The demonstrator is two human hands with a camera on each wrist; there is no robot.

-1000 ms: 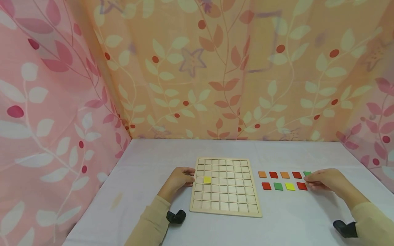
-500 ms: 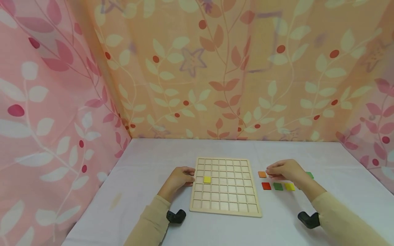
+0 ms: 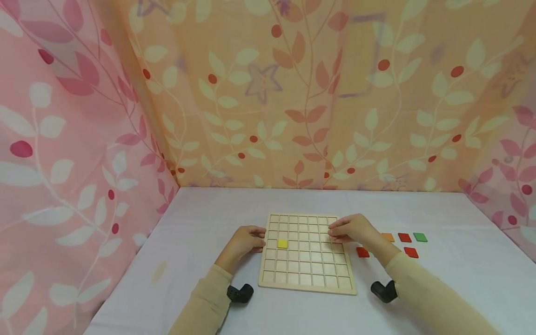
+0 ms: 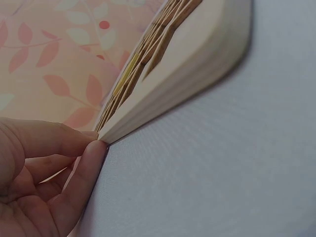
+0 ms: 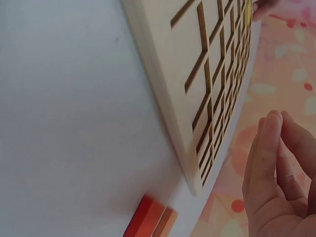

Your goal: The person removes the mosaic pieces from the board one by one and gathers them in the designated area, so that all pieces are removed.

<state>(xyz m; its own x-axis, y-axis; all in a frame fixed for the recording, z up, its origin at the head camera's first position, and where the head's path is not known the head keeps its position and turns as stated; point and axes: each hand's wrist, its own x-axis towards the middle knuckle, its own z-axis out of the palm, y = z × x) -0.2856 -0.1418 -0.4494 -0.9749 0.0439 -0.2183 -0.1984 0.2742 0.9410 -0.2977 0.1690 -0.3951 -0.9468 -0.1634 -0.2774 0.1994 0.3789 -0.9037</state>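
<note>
A pale wooden grid board (image 3: 299, 267) lies flat on the white table. One yellow square tile (image 3: 282, 244) sits in a cell near its left side. My left hand (image 3: 244, 242) holds the board's left edge, thumb and forefinger meeting at the rim in the left wrist view. Over the board's upper right cells is my right hand (image 3: 353, 229). Its thumb and fingertips (image 5: 273, 118) come together in the right wrist view; whether a tile is between them is hidden.
Right of the board lie an orange tile (image 3: 388, 237), a red tile (image 3: 404, 237), a green tile (image 3: 420, 237) and other red tiles (image 3: 411, 252). The right forearm hides part of the rows. Patterned curtains (image 3: 259, 93) close off the back and sides.
My right hand has moved left from the far end of the tile rows, across them, to above the board's right side. My left hand stays at the board's left edge.
</note>
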